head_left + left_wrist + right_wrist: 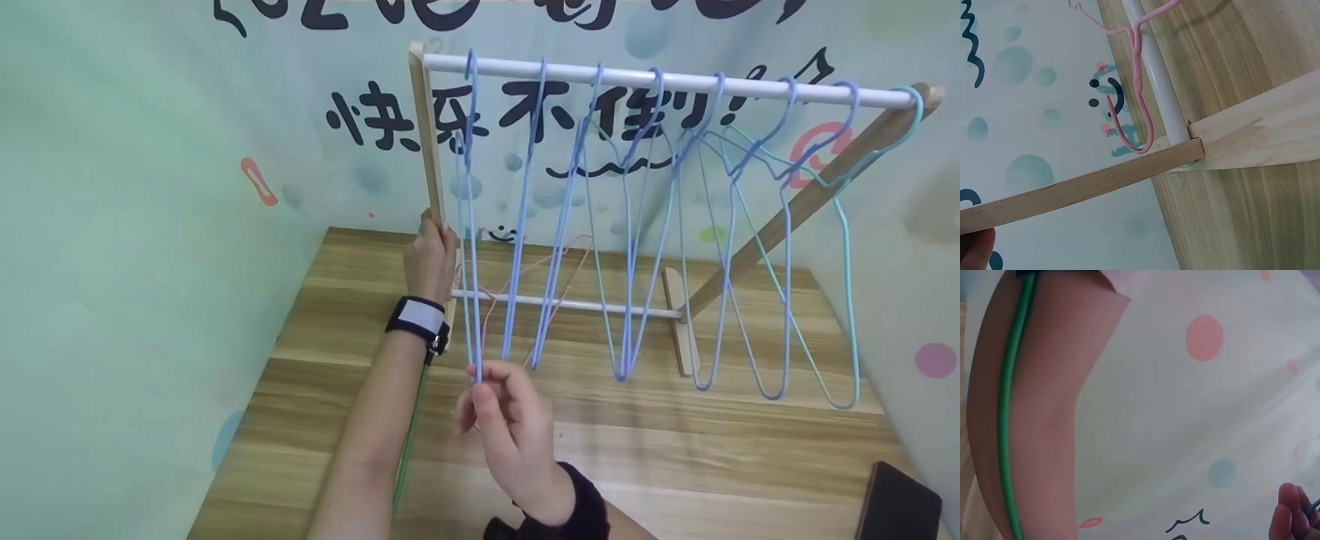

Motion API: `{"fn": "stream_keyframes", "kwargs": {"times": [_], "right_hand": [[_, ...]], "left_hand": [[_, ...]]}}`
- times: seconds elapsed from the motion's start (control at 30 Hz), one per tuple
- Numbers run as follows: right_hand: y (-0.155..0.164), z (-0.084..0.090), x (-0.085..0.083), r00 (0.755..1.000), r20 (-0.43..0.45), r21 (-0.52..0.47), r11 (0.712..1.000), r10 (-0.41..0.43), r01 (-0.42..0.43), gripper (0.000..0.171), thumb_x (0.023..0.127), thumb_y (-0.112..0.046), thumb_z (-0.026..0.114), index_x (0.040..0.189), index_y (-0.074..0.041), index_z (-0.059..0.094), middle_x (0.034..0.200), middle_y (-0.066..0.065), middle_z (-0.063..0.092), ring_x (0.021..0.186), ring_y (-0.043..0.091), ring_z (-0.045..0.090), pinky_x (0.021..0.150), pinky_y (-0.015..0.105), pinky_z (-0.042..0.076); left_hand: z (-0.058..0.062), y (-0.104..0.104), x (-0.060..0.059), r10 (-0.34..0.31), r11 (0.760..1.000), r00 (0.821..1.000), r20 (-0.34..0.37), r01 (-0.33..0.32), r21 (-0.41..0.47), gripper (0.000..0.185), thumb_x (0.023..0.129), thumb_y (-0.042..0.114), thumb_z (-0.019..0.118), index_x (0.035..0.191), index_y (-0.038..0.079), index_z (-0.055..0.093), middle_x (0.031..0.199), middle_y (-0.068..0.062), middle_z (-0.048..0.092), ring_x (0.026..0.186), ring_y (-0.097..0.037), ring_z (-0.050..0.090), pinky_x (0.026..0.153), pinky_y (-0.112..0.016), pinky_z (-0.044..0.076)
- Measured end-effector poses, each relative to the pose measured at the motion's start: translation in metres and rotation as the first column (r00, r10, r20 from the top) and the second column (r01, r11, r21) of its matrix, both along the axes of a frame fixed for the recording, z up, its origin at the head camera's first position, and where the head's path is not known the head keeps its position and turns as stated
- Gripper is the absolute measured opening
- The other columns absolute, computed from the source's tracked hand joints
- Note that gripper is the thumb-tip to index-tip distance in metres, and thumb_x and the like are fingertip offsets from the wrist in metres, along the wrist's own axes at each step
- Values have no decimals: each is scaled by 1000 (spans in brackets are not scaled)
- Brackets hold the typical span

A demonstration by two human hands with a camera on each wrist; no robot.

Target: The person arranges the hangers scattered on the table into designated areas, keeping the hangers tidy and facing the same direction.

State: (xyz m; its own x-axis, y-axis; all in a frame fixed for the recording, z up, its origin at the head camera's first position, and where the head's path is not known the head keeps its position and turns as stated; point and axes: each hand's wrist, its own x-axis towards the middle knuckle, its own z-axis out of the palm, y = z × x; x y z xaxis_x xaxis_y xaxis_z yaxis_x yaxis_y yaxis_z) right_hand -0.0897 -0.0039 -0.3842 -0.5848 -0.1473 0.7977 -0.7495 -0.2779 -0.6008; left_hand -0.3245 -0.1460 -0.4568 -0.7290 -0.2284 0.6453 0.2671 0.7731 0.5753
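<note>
- On the wooden table (pixel 675 465) stands a rack (pixel 431 150): wood end posts, a white top rail (pixel 675 79), a thin lower rail (pixel 585 304).
- Left hand (pixel 429 259) grips the rack's left post about level with the lower rail, fingers curled round the wood; a fingertip shows at the post's edge in the left wrist view.
- Right hand (pixel 510 420) is below and in front of the lower rail, fingertips pinched narrow on the bottom of the leftmost blue hanger (pixel 471 225).
- That hanger hangs from the top rail's left end, just beside the post.
- More blue hangers (pixel 630 225) string rightward along the top rail, close-set, bottoms dangling past the lower rail.
- Pink hanger (pixel 1139 84) hooks the lower rail near the left post.
- Open table lies in front of the rack; walls close in left and right.
- Dark object (pixel 900 502) sits at the table's near right corner.
</note>
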Motion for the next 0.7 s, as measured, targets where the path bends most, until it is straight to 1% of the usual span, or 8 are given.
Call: {"fn": "stream_keyframes", "kwargs": {"times": [0.13,0.2,0.3,0.43,0.53,0.7], "right_hand": [[-2,6,-4,1000,-10,-11,1000,-15,15,17,94,-2,39,98,13,45,61,15,54,47,20,53,42,23,46],[-3,7,-6,1000,-15,-17,1000,-21,21,18,95,-3,38,98,13,46,61,15,54,47,19,53,42,23,46],[-4,8,-9,999,-16,-22,999,-39,38,19,95,-4,38,98,13,46,60,14,54,47,18,53,41,23,46],[-3,9,-12,998,-5,-17,998,-60,60,18,95,-4,39,99,12,46,62,14,54,47,17,53,42,24,46],[-2,8,-14,998,12,-11,998,-63,63,16,94,-1,39,100,12,46,62,14,54,48,18,53,43,24,47],[0,4,-16,996,55,5,998,-64,64,13,91,8,38,100,11,47,62,14,54,48,19,53,42,26,47]], "left_hand": [[-1,0,0,-5,1000,1000,-10,5,-7,29,96,23,35,111,0,45,66,-9,52,51,-19,50,43,-27,41],[-1,0,-1,0,1000,1000,-30,0,-16,30,96,23,35,110,-1,46,64,-8,50,50,-18,49,43,-27,40],[-2,0,-1,-4,1000,999,-48,4,-12,25,95,20,39,108,0,46,64,-7,50,50,-16,48,42,-26,39],[-1,1,0,0,1000,1000,-28,0,0,24,94,18,41,109,0,45,66,-8,51,51,-18,49,43,-27,40],[0,1,1,7,1000,1000,-30,-7,2,25,94,18,41,109,-1,46,67,-9,52,52,-20,50,44,-29,41],[-1,2,-1,13,1000,998,-54,-13,-2,23,94,18,42,106,-1,48,66,-8,52,51,-18,50,44,-26,42]]}}
